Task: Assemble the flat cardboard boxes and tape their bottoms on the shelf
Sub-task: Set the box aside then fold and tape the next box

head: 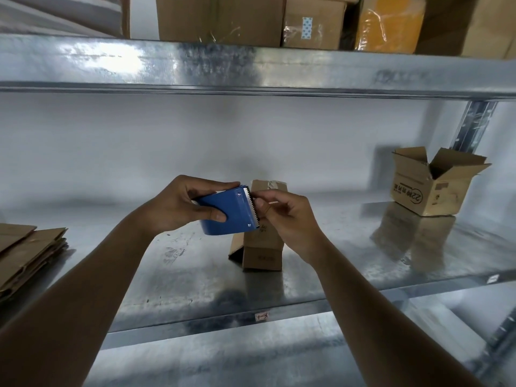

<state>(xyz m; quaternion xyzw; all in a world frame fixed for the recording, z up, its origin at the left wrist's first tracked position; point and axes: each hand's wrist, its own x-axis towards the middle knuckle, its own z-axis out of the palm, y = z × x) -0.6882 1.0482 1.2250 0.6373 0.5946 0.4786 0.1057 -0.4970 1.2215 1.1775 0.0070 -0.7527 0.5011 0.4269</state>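
Already one brown printed cardboard box stood assembled; the left hand gripped the blue metal tape dispenser while the right hand pinched at its serrated edge, the small upright brown box and the flat cardboard stack apparently left.

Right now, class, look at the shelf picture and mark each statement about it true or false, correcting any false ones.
1. The left hand holds a blue tape dispenser. True.
2. The right hand rests flat on the shelf. False: its fingers pinch at the dispenser's toothed blade.
3. Flat cardboard is stacked at the left. True.
4. The printed box at the right has its top flaps taped closed. False: they stand open.
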